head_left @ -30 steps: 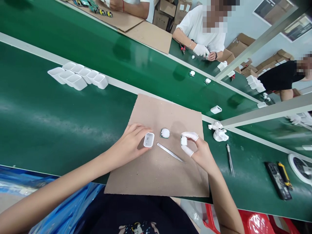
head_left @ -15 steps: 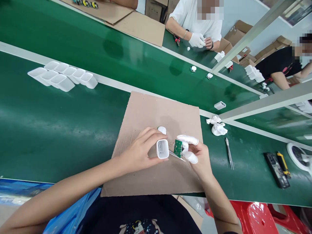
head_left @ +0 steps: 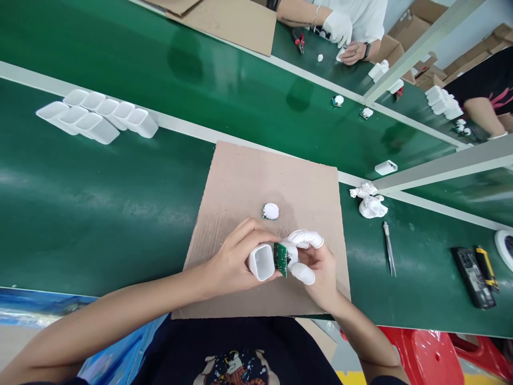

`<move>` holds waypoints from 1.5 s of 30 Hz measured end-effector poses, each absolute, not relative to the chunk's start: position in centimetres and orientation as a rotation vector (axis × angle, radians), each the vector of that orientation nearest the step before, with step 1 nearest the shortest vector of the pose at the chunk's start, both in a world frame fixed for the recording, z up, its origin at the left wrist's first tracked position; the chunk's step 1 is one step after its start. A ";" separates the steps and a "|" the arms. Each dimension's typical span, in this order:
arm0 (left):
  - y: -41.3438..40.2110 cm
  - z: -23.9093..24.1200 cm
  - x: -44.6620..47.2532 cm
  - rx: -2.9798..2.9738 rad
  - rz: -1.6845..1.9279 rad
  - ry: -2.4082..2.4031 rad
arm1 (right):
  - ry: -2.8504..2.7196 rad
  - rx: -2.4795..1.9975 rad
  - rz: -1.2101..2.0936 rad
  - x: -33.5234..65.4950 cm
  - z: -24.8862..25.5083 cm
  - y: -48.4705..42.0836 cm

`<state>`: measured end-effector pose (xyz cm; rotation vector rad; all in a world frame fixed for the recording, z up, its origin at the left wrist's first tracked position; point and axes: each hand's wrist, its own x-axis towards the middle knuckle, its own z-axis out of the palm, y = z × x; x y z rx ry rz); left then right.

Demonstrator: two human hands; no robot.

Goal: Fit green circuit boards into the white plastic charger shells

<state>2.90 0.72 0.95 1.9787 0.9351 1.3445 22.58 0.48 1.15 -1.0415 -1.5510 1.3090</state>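
While left hand hugs a hollow white plastic case, right hand has a white-backed green circuit board pinched.

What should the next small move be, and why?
Perhaps line up the green rectangular circuit board with the open white plastic case: the right hand holds the board beside the case, not inside, while the left hand grips the case.

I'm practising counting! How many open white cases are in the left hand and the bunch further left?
9: one white case in the left hand; on the green table, five in the back row, three in the front row.
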 end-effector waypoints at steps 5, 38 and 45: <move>1.1 0.7 2.8 2.078 1.479 0.861 | -1.839 -0.907 1.058 23.5 1.7 0.9; 1.3 0.2 2.1 1.632 0.989 0.537 | -1.773 -0.617 0.930 24.7 3.3 1.5; 1.3 -0.3 2.3 1.695 0.823 0.805 | -1.743 -0.679 1.025 24.5 3.2 1.5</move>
